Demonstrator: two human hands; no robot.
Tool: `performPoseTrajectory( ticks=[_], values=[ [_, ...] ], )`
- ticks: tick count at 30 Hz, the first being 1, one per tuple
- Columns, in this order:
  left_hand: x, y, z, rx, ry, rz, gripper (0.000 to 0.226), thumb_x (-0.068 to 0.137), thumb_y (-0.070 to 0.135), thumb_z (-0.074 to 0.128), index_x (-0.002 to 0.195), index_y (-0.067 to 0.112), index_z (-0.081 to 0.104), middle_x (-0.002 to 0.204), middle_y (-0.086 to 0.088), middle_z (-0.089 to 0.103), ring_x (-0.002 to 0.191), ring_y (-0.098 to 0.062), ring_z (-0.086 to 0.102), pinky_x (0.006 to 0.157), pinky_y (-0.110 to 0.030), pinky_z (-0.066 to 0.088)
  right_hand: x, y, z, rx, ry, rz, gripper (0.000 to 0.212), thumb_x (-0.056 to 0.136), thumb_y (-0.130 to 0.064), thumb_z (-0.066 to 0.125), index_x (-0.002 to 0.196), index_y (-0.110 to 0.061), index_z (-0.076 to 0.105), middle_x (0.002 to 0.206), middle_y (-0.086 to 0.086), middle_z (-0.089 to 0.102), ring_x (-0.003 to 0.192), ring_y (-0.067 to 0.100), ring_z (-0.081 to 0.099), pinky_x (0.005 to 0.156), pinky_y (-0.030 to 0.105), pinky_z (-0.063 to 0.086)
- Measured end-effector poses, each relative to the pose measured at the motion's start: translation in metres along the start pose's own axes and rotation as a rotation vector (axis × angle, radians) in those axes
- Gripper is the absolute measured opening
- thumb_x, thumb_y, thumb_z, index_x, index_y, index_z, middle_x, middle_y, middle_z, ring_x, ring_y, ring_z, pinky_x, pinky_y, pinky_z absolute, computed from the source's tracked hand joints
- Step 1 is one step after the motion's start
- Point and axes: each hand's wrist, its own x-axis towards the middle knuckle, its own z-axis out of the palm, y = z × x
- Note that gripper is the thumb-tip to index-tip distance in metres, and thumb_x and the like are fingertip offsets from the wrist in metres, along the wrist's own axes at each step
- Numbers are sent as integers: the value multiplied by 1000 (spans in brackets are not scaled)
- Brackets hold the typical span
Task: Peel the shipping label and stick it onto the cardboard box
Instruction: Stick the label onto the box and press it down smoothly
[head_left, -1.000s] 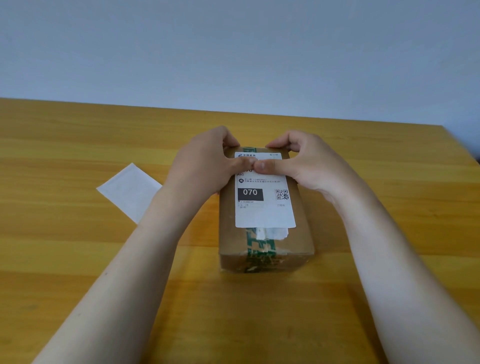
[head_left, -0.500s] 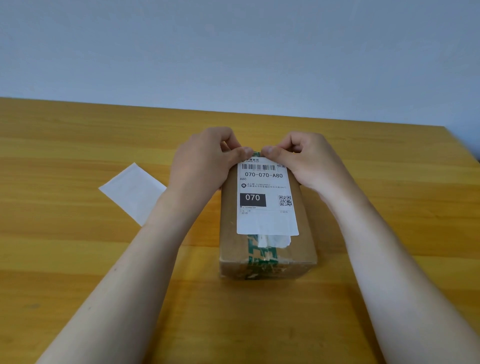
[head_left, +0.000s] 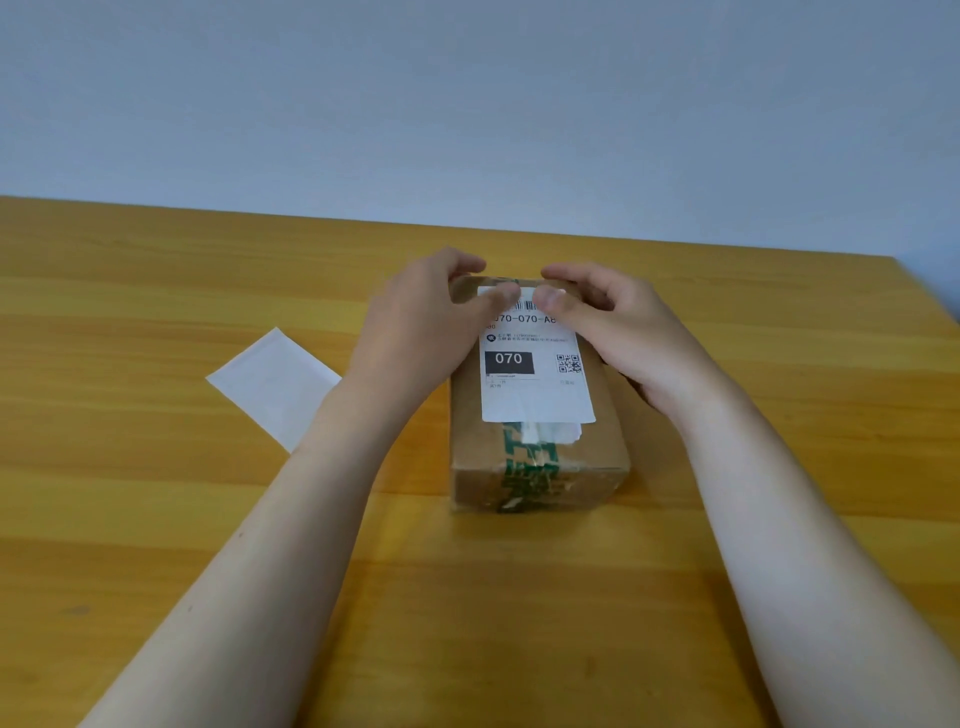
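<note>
White printed shipping label (head_left: 535, 395) lies atop the brown cardboard box (head_left: 602, 441), frame centre, on a yellow wooden table (head_left: 156, 519) before a pale grey wall (head_left: 467, 104). Left hand (head_left: 421, 332) and right hand (head_left: 623, 332) curl over the box's far end, thumbs pressing the label. White backing sheet (head_left: 270, 384) lies centre-left, its corner behind the left forearm.

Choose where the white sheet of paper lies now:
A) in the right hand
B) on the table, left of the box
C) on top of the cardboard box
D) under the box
B: the white sheet of paper lies flat on the table, left of the cardboard box.
</note>
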Motion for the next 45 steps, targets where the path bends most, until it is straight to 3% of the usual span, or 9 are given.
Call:
performPoseTrajectory(
  ticks=[9, 14, 17, 24, 29, 32, 36, 40, 45],
  values=[
    [1, -2, -10, -6, -249, 14, 80, 89, 47, 74, 158, 25, 40, 152, 7, 52, 128, -13, 56, 99, -32, 51, 1, 1, -4, -3, -172, 4, 107, 52, -56, 93, 149, -35, 53, 135, -7, 68, 120, 7, 68, 105, 38, 56],
    [0, -3, -12, -74, -366, -31, 97, 85, 45, 79, 164, 26, 26, 136, 13, 50, 111, -11, 63, 80, -32, 61, -1, 0, -9, -54, -254, 24, 121, 47, -57, 97, 155, -41, 45, 143, -12, 62, 127, 9, 63, 110, 40, 52],
    [1, -4, -13, -71, -417, -22, 108, 81, 46, 82, 166, 24, 17, 151, 12, 41, 120, -6, 50, 79, -19, 52, -3, 0, -12, -59, -312, 26, 133, 48, -51, 98, 163, -40, 32, 151, -19, 52, 133, 5, 57, 115, 36, 47],
    [3, -8, -14, -24, -405, 12, 121, 64, 57, 87, 164, 32, 23, 170, 7, 20, 151, -15, 31, 120, -41, 34, -4, 0, -14, -89, -338, -9, 135, 48, -55, 99, 162, -49, 28, 159, -20, 44, 135, 5, 55, 118, 39, 44],
    [3, -9, -8, -126, -146, 29, 67, 70, 46, 91, 127, 38, 58, 140, 7, 54, 120, -18, 61, 96, -47, 56, -5, -4, -10, -92, -117, -89, 92, 52, -60, 94, 136, -50, 57, 139, -21, 62, 119, 10, 67, 102, 42, 57],
    [1, -5, -9, -117, -163, -13, 40, 80, 42, 86, 115, 36, 68, 125, 7, 62, 97, -16, 70, 80, -49, 62, -6, -8, -9, -130, -114, -68, 80, 55, -63, 94, 129, -50, 67, 133, -25, 61, 121, 5, 64, 100, 36, 57],
    [-4, -3, -14, -247, -372, -120, 58, 84, 35, 84, 135, 48, 60, 134, 12, 59, 96, -14, 73, 66, -48, 66, -9, -10, -14, -151, -175, -47, 86, 57, -62, 90, 138, -56, 62, 133, -34, 57, 133, -1, 52, 112, 32, 46],
    [-5, -4, -19, -251, -544, -153, 85, 80, 31, 87, 149, 56, 42, 133, 15, 60, 105, -16, 71, 75, -47, 66, -7, -6, -20, -171, -304, -10, 108, 46, -72, 94, 144, -63, 50, 153, -31, 49, 139, 6, 51, 120, 42, 40],
    [-5, -5, -23, -217, -650, -171, 108, 73, 34, 91, 154, 61, 25, 131, 20, 59, 108, -16, 71, 85, -44, 64, -9, -8, -23, -206, -408, -4, 131, 44, -66, 94, 159, -56, 32, 144, -47, 37, 144, 3, 43, 123, 39, 36]
  ],
)
